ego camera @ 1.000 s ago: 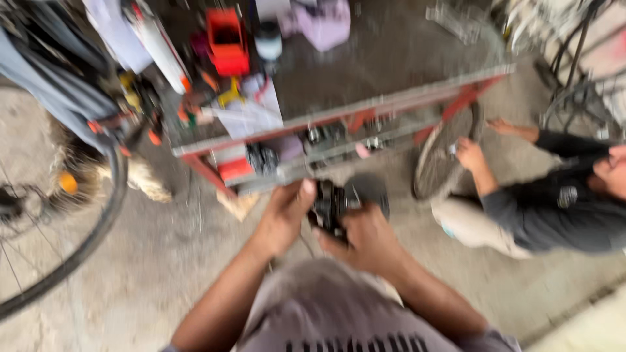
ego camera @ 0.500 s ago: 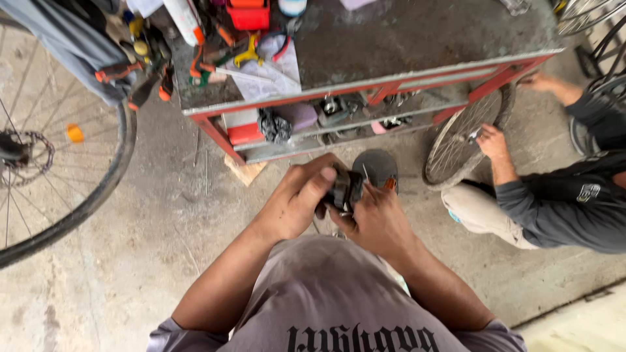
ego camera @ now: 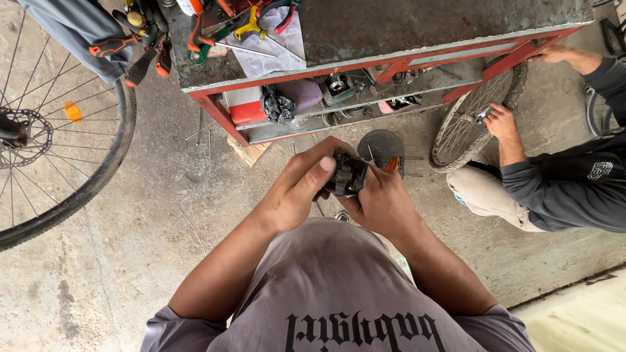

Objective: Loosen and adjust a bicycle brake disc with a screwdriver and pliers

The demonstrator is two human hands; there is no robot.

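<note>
A small black metal bicycle part [ego camera: 349, 175] sits between both my hands, held in front of my chest. My left hand [ego camera: 301, 186] wraps it from the left, thumb pressed on its top. My right hand [ego camera: 381, 203] grips it from the right and below, and an orange-handled tool tip [ego camera: 392, 163] pokes up past those fingers. What the part is exactly cannot be made out. Below me is my grey shirt [ego camera: 332, 293].
A red-framed workbench [ego camera: 365, 62] with tools, papers and a lower shelf of parts stands ahead. A bicycle wheel [ego camera: 55, 150] is at left. At right a crouching person [ego camera: 561, 186] works on a small spoked wheel [ego camera: 473, 124]. Concrete floor all around.
The view has steadied and shifted right; the bench now sits higher in frame. My hands stay closed on the black part, turned slightly. The other person's hand remains on the small wheel.
</note>
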